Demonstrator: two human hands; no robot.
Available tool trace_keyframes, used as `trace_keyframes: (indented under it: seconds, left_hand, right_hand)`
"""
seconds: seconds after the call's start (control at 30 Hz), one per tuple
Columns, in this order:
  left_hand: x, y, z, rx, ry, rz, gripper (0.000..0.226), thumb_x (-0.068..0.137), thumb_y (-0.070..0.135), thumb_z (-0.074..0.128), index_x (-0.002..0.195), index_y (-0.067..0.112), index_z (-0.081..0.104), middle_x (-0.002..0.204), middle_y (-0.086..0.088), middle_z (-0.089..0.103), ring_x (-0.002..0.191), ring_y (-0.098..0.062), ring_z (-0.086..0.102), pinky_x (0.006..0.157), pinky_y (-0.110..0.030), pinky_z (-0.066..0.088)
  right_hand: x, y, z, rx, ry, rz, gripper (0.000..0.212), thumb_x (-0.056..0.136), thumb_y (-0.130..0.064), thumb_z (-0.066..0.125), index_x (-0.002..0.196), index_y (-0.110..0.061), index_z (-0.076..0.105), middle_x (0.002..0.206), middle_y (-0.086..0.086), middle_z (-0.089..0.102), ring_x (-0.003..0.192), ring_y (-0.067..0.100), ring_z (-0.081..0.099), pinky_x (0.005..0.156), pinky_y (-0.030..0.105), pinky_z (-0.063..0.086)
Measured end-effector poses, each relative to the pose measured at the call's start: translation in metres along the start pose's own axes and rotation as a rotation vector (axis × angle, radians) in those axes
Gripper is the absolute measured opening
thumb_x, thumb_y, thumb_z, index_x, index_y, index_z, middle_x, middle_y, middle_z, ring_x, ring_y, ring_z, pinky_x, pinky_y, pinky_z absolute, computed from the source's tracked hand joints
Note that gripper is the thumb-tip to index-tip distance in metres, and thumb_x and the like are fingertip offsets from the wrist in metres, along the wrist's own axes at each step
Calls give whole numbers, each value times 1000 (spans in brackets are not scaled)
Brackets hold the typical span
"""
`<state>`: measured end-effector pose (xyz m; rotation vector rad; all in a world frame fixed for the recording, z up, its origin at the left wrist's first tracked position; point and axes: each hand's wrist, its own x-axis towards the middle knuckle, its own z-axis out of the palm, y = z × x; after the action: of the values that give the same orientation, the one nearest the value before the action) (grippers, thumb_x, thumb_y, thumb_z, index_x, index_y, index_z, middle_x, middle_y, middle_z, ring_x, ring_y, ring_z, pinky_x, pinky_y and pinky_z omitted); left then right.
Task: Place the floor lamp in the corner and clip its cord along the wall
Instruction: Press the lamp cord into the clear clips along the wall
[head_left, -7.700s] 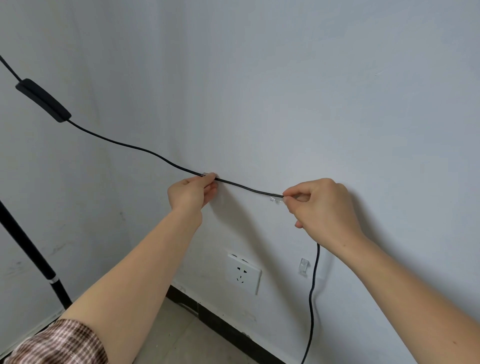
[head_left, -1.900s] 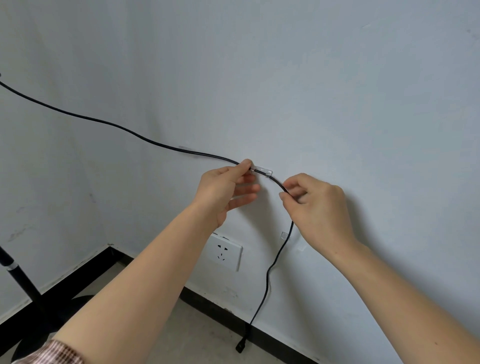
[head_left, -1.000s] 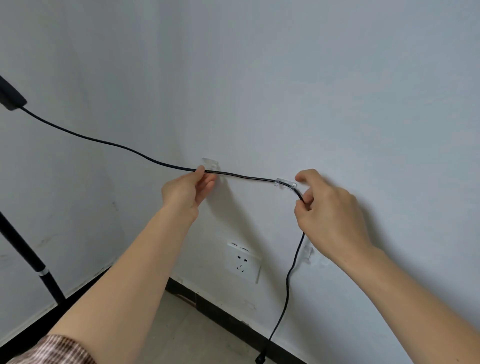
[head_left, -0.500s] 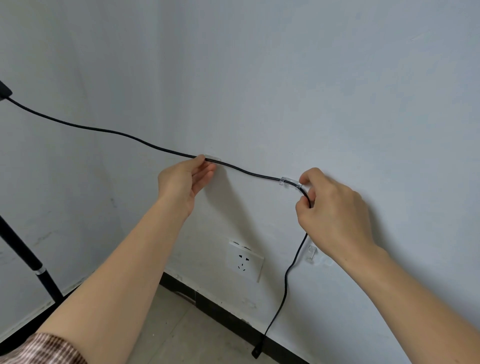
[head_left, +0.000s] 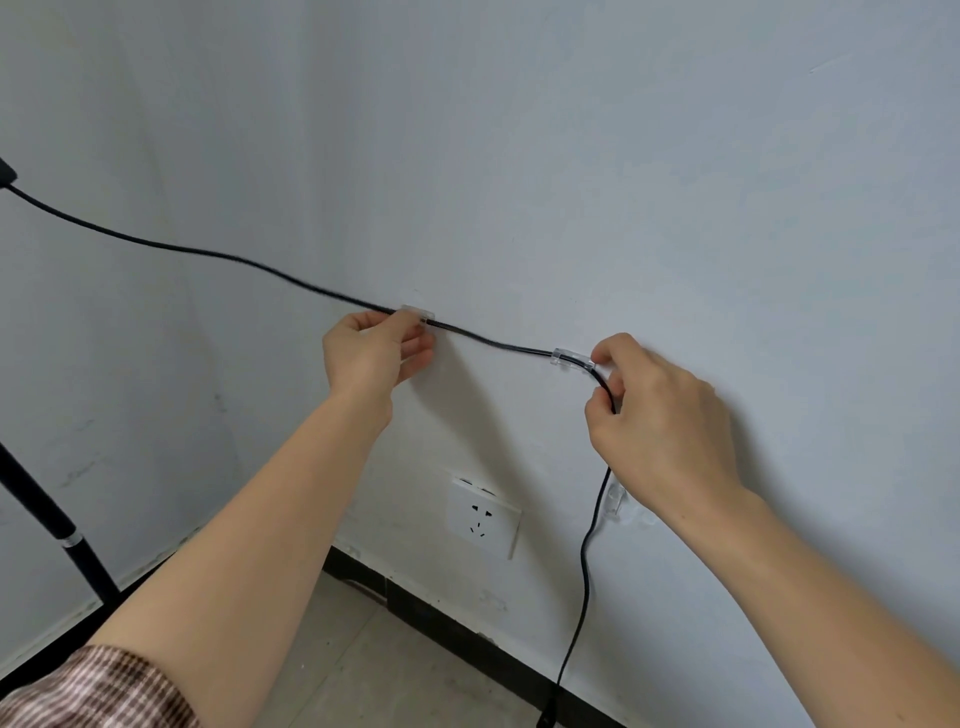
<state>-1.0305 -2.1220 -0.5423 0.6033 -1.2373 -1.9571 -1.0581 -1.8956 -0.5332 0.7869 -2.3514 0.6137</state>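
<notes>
A thin black cord runs from the upper left across the pale wall, then bends down toward the floor. My left hand pinches the cord at a clear clip stuck to the wall. The cord passes through a second clear clip further right. Just past that clip, my right hand grips the cord where it turns downward. A third clear clip sits lower on the wall, beside the hanging cord. The lamp's black pole slants at the far left.
A white wall socket is mounted below the cord between my arms. A black skirting board lines the base of the wall above a beige tiled floor. The cord's inline switch shows at the left edge.
My left hand has brought the cord up against the left clip. My right hand stays on the cord just past the second clip, as it was half a second ago.
</notes>
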Motion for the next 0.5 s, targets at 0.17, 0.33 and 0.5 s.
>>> trace_keyframes:
  seconds: [0.17,0.33,0.5]
  left_hand:
    - [2,-9,-6,-156,-9,-141,6,86,4,60,90,2,57,76,-10,65,60,-16,67,52,-22,57]
    - [-3,-18,-13,-173,-42,-184,4,82,7,61,85,4,61,74,-8,67,57,-16,68,52,-23,56]
    - [-12,-20,-5,-120,-96,-160,19,82,30,67,83,11,65,66,-1,71,60,-15,69,55,-26,57]
  right_hand:
    - [-2,1,-1,-8,-14,-6,22,82,-9,55,102,-17,55,80,0,65,69,30,58,54,34,46]
    - [-3,2,0,19,-17,-14,14,84,-12,56,98,-15,56,83,3,67,73,32,60,58,37,50]
    - [-4,4,-1,62,-6,-5,13,85,-10,56,97,-14,61,82,3,68,75,30,61,62,38,51]
